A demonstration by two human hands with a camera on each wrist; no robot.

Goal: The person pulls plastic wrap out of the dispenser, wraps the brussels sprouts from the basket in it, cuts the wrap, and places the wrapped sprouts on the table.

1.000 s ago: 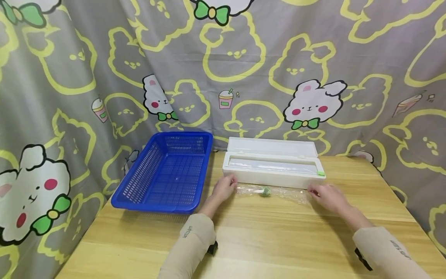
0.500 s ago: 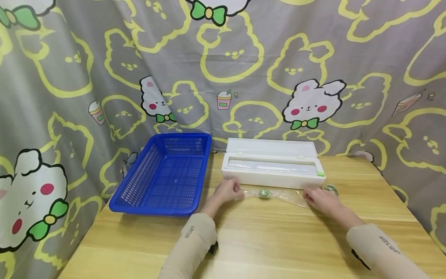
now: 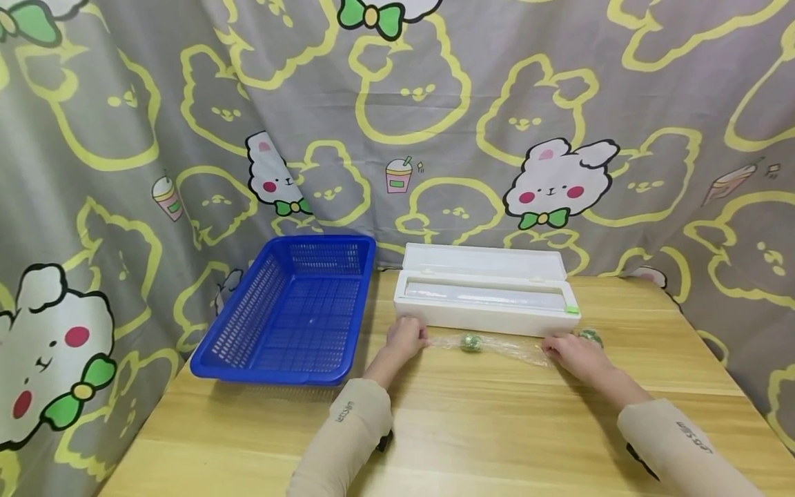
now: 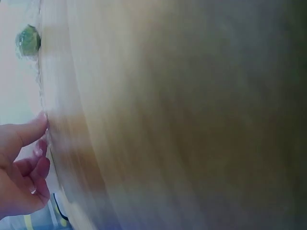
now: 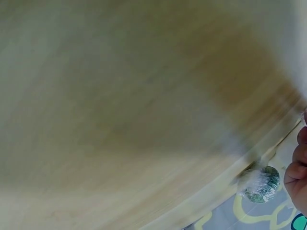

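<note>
A small round green thing [image 3: 470,343] sits wrapped in clear plastic film [image 3: 512,348] in front of the white box, and shows again as a green lump [image 4: 29,40] in the left wrist view. My left hand [image 3: 405,337] pinches the left end of the film between thumb and fingers. At the film's right end, the fingers of my right hand [image 3: 576,355] pinch it. Just beyond that hand lies a second film-wrapped green ball [image 3: 591,337], also seen as a shiny ball [image 5: 263,184] from the right wrist. What the green things are cannot be told.
The white cling film box [image 3: 491,314] stands lid up behind the hands, with a roll [image 3: 484,295] inside and a green slider [image 3: 572,309] at its right end. To the left is a blue plastic basket [image 3: 357,331]. A patterned curtain [image 3: 447,103] hangs behind the wooden table [image 3: 484,428].
The film strip between the hands has grown narrower around the green thing. My right hand has moved slightly left, and the second wrapped ball has come into sight behind it.
</note>
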